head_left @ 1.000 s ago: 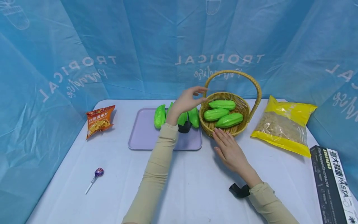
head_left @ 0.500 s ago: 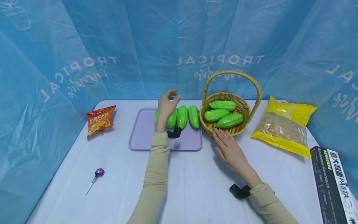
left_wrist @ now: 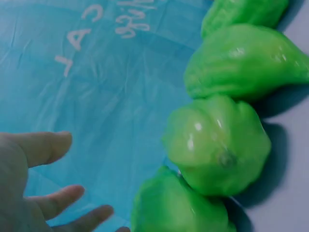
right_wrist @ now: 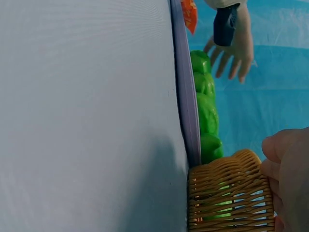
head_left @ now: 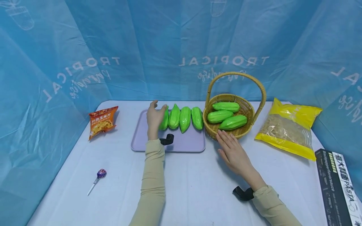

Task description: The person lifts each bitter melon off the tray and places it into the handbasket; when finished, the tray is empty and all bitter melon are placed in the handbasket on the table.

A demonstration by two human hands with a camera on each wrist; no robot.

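Note:
My left hand hovers over the left part of the lilac tray, its fingers loosely bent and holding nothing. Closest to it is the leftmost green, ridged, oblong gourd-like vegetable, partly hidden by the hand in the head view. Several such vegetables lie side by side on the tray. In the left wrist view, thumb and fingers are spread apart from the leftmost one. My right hand has straight fingers at the near rim of the wicker basket, apparently touching it. Three green vegetables lie inside.
The basket's tall handle arches above it. To its right are a yellow pasta bag and a black box. On the left are an orange snack bag and a lollipop. A blue curtain closes the back.
My left hand has moved left from beside the basket handle, across the tray, to the leftmost vegetable, and lowered. My right hand has stayed at the basket.

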